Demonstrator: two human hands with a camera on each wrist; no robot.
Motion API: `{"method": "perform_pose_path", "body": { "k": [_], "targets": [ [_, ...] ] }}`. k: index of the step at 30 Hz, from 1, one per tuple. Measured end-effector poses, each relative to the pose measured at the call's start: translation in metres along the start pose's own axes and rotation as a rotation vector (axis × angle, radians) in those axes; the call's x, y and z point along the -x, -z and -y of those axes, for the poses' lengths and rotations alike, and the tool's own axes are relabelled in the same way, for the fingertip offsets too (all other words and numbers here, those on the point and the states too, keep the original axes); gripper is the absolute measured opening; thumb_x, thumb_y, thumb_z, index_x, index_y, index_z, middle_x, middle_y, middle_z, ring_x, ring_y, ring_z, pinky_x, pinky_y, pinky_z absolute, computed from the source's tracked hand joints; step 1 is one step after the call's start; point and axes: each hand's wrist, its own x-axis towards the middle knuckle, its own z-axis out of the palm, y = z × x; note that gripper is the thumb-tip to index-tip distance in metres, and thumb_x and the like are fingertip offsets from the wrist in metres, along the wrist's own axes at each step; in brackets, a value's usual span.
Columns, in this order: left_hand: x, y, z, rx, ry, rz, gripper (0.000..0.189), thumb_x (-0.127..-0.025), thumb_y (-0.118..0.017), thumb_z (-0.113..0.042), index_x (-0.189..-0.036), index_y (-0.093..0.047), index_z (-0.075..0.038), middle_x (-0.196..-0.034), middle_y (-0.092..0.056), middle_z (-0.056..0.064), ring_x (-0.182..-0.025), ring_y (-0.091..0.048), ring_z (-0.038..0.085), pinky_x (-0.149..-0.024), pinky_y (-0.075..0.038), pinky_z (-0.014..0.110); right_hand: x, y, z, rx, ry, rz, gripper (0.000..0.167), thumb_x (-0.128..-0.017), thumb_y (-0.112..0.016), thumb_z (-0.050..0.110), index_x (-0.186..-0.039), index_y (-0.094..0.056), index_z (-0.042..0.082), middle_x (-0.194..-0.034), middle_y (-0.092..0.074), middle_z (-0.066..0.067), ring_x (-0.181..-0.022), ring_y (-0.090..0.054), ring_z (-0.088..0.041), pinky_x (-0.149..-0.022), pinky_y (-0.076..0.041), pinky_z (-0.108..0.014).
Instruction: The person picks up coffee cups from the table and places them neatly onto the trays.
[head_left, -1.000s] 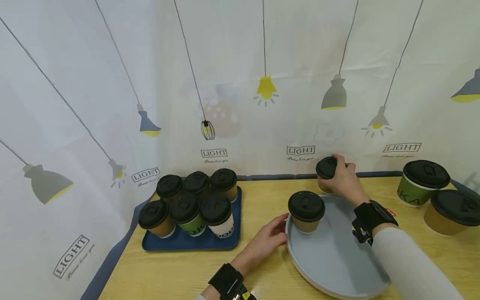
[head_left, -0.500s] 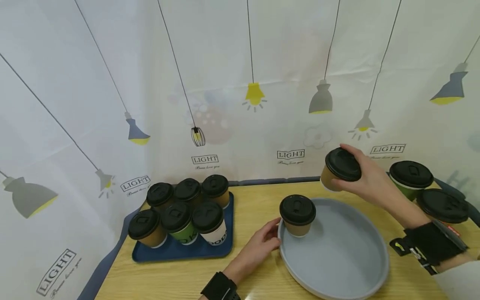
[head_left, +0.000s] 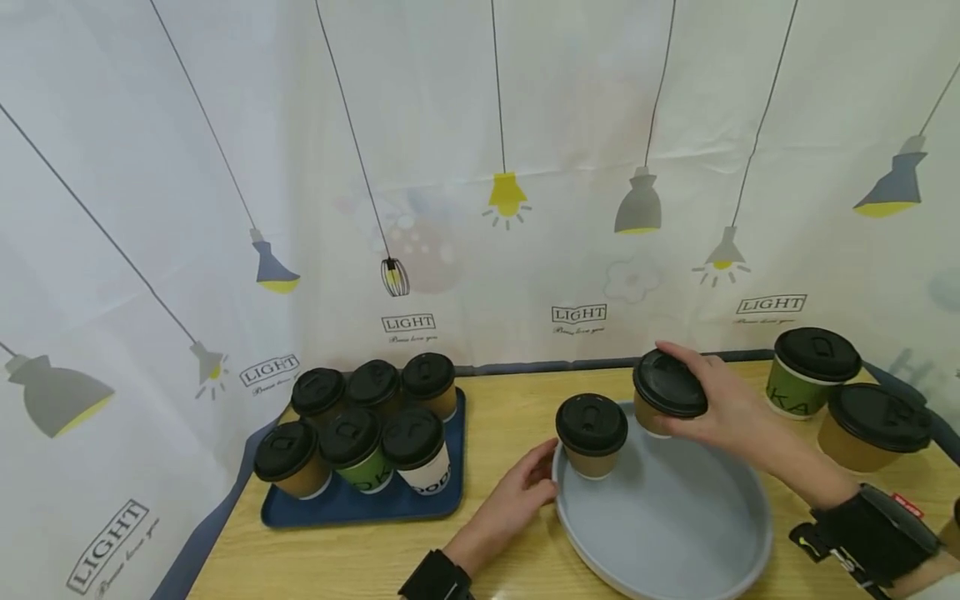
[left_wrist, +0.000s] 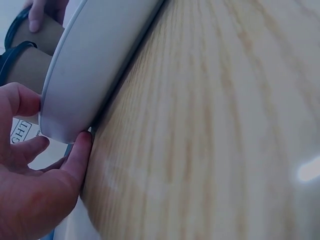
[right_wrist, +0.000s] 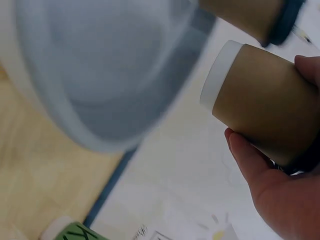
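- Left of the left hand [head_left: 513,500], 6 lidded cups [head_left: 352,432] are held on a blue tray [head_left: 457,442].
- By the left hand itself, partly curled, the near-left edge of a round grey tray [head_left: 678,521] is held, apparently to steady it.
- Just beyond that hand's fingertips, 1 standing cup [head_left: 592,432] is borne upright inside the rim.
- In the right hand [head_left: 723,412], opened only to a cup's width, a held cup [head_left: 663,396] is gripped over the tray's far side, its base apart from the tray.
- The step is judged to be placing; next, a level lowering beside the standing cup and a gentle release are called for.
- Right of the right hand, a green cup [head_left: 808,373] and a wide brown cup [head_left: 870,425] are seen.
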Motion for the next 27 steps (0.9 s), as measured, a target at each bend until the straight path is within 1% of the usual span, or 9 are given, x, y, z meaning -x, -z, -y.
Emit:
{"method": "perform_pose_path", "body": {
  "k": [4, 8, 10, 13, 17, 20, 24, 27],
  "targets": [
    [0.000, -0.001, 0.000, 0.003, -0.004, 0.004, 0.067, -0.099, -0.058, -0.017, -0.162, -0.036, -0.017, -0.166, -0.033, 0.008, -0.147, -0.041, 0.029, -0.112, -0.044, 0.042, 0.000, -0.009, 0.002, 0.001, -0.020, 0.044, 0.097, -0.079, -0.090, 0.032, -0.158, -0.036, 0.014, -0.126, -0.056, -0.032, -0.106, -0.060, -0.045, -0.080, -0.053, -0.057],
    [-0.001, -0.002, -0.001, 0.004, -0.021, 0.019, 0.066, -0.099, -0.058, -0.016, -0.162, -0.037, -0.020, -0.167, -0.031, 0.007, -0.147, -0.040, 0.028, -0.112, -0.044, 0.041, 0.001, -0.011, 0.002, -0.022, -0.049, 0.050, 0.096, -0.081, -0.089, 0.032, -0.159, -0.035, 0.016, -0.130, -0.053, -0.031, -0.110, -0.058, -0.047, -0.082, -0.053, -0.059],
    [-0.002, -0.002, -0.001, -0.001, -0.029, 0.022, 0.066, -0.099, -0.058, -0.016, -0.162, -0.037, -0.022, -0.167, -0.032, 0.006, -0.147, -0.041, 0.028, -0.111, -0.045, 0.041, 0.001, -0.012, 0.001, -0.024, -0.057, 0.050, 0.097, -0.081, -0.089, 0.033, -0.160, -0.034, 0.017, -0.130, -0.053, -0.032, -0.110, -0.058, -0.047, -0.082, -0.053, -0.060],
    [-0.002, -0.002, -0.002, 0.010, -0.034, 0.027, 0.066, -0.100, -0.057, -0.015, -0.162, -0.036, -0.022, -0.166, -0.032, 0.006, -0.147, -0.041, 0.027, -0.111, -0.045, 0.041, 0.000, -0.015, 0.000, -0.028, -0.063, 0.059, 0.098, -0.081, -0.089, 0.036, -0.160, -0.033, 0.017, -0.130, -0.053, -0.033, -0.111, -0.059, -0.049, -0.082, -0.053, -0.061],
    [0.000, -0.001, -0.001, 0.020, -0.015, 0.030, 0.066, -0.099, -0.056, -0.014, -0.162, -0.036, -0.020, -0.165, -0.033, 0.007, -0.144, -0.045, 0.026, -0.109, -0.047, 0.040, 0.001, -0.021, -0.002, -0.025, -0.079, 0.076, 0.097, -0.081, -0.088, 0.037, -0.159, -0.034, 0.017, -0.128, -0.053, -0.032, -0.109, -0.060, -0.046, -0.080, -0.054, -0.059],
    [0.001, 0.000, -0.001, 0.012, 0.000, 0.025, 0.067, -0.099, -0.056, -0.014, -0.162, -0.035, -0.019, -0.163, -0.037, 0.008, -0.137, -0.051, 0.024, -0.106, -0.049, 0.040, 0.004, -0.024, -0.003, -0.019, -0.103, 0.077, 0.097, -0.080, -0.088, 0.037, -0.159, -0.035, 0.015, -0.127, -0.054, -0.031, -0.106, -0.059, -0.043, -0.079, -0.054, -0.057],
    [0.001, 0.001, -0.002, 0.015, 0.002, 0.025, 0.067, -0.099, -0.056, -0.014, -0.163, -0.035, -0.018, -0.160, -0.041, 0.009, -0.132, -0.054, 0.022, -0.104, -0.051, 0.041, 0.004, -0.026, -0.004, -0.018, -0.134, 0.073, 0.098, -0.081, -0.088, 0.038, -0.159, -0.034, 0.013, -0.127, -0.053, -0.032, -0.105, -0.059, -0.042, -0.078, -0.053, -0.055],
    [0.000, 0.000, -0.003, 0.014, 0.002, 0.021, 0.067, -0.099, -0.056, -0.014, -0.163, -0.035, -0.017, -0.159, -0.042, 0.009, -0.131, -0.055, 0.022, -0.104, -0.051, 0.041, 0.002, -0.030, -0.006, -0.021, -0.136, 0.085, 0.098, -0.081, -0.088, 0.036, -0.158, -0.033, 0.011, -0.125, -0.053, -0.033, -0.104, -0.059, -0.042, -0.077, -0.054, -0.054]
  ]
}}
